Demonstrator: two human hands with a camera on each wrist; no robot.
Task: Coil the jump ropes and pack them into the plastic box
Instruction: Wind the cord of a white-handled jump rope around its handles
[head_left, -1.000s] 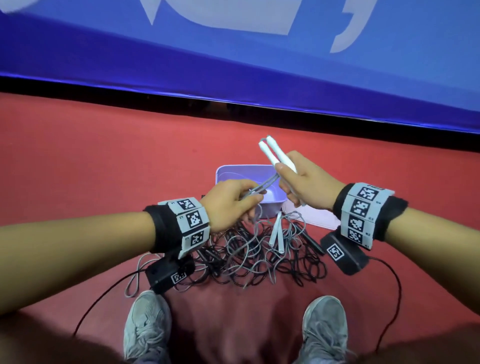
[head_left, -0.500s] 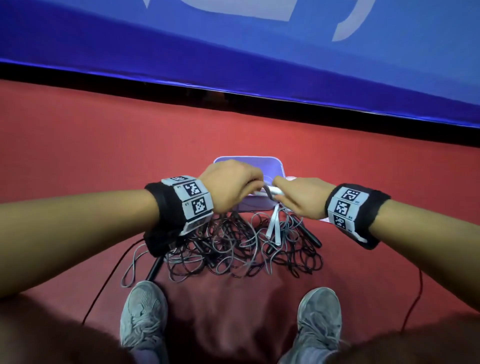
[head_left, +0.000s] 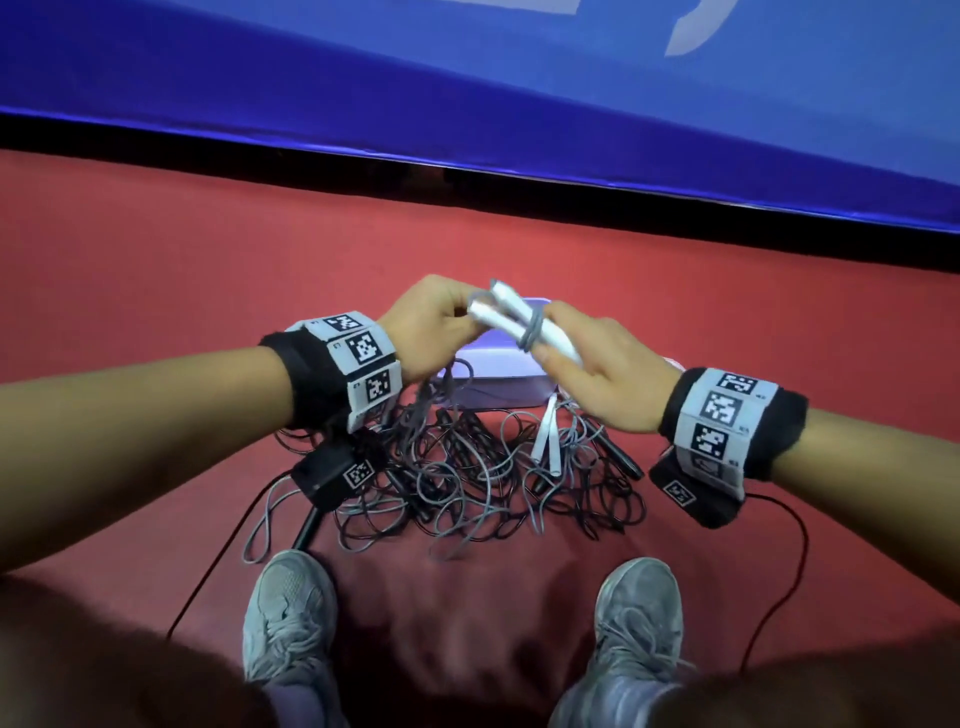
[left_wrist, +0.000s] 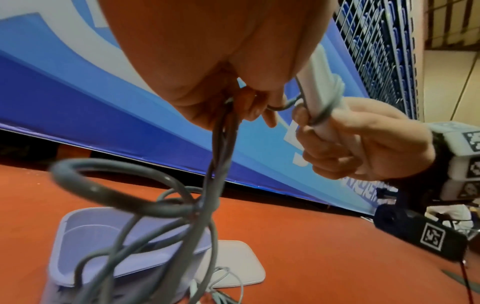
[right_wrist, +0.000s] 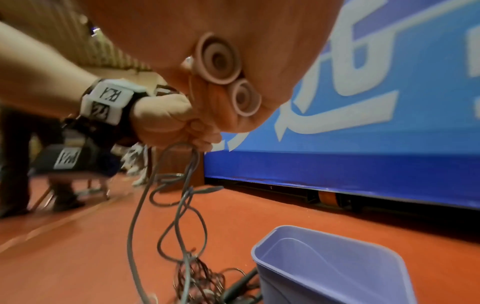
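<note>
My right hand (head_left: 582, 364) grips a pair of white jump-rope handles (head_left: 511, 319) held together above the lavender plastic box (head_left: 498, 384). A few turns of grey rope (head_left: 532, 332) circle the handles. My left hand (head_left: 441, 322) pinches that same grey rope (left_wrist: 223, 144) beside the handles' tips, and the rest of the rope hangs down to the floor. In the right wrist view the handles' round butt ends (right_wrist: 221, 61) show under my palm. A tangle of grey and black jump ropes (head_left: 467, 478) lies on the red floor in front of the box, with another pair of white handles (head_left: 548, 439) in it.
The box's lid (left_wrist: 233, 265) lies flat beside the box on the right. A blue banner wall (head_left: 467, 104) runs behind the box. My two grey shoes (head_left: 285, 618) stand near the rope pile. Black handles (head_left: 615, 454) lie at the pile's right edge.
Both hands have risen from low over the box. The white handles now point up and to the left, with grey rope wound round them.
</note>
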